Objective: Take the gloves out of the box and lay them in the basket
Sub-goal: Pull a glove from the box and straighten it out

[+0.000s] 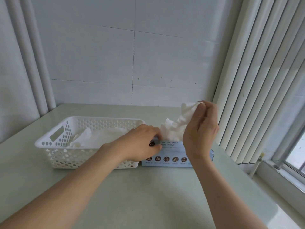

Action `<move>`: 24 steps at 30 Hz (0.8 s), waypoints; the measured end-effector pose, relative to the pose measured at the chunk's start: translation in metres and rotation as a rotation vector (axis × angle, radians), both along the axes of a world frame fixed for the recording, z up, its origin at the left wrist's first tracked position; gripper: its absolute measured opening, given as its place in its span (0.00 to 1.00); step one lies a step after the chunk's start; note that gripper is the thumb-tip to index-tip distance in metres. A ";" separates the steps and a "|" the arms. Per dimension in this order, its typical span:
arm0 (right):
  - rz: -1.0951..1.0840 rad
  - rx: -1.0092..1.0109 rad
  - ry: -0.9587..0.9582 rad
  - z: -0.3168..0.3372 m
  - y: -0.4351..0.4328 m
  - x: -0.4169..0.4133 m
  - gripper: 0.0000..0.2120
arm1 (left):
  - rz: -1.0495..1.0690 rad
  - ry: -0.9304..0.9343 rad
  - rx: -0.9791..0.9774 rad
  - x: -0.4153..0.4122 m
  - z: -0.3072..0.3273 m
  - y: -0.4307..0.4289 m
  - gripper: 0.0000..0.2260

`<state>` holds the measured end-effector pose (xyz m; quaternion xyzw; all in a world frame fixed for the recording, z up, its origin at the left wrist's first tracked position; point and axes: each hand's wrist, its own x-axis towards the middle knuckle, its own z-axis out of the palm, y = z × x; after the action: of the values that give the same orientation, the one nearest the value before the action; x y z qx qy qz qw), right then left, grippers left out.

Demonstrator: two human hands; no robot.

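Right hand (pixel 200 129) pinches crumpled thin white glove (pixel 178 126), half drawn up out of light blue cardboard box (pixel 171 154), left hand (pixel 142 144) grips box's left top edge, white perforated plastic basket (pixel 54 146) just left holds more white gloves (pixel 92 138), on pale green table (pixel 148 195).

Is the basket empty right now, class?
No, white gloves already lie inside the basket.
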<state>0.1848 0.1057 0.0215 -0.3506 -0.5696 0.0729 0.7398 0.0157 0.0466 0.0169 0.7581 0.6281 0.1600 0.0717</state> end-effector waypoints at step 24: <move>0.789 -0.813 0.347 0.006 -0.016 -0.010 0.03 | 0.074 -0.825 0.341 -0.005 0.032 -0.006 0.07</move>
<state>0.1752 0.0895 0.0275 -0.3504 -0.4539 0.6110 0.5457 0.0107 0.0407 0.0492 0.6090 0.5382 0.5526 0.1846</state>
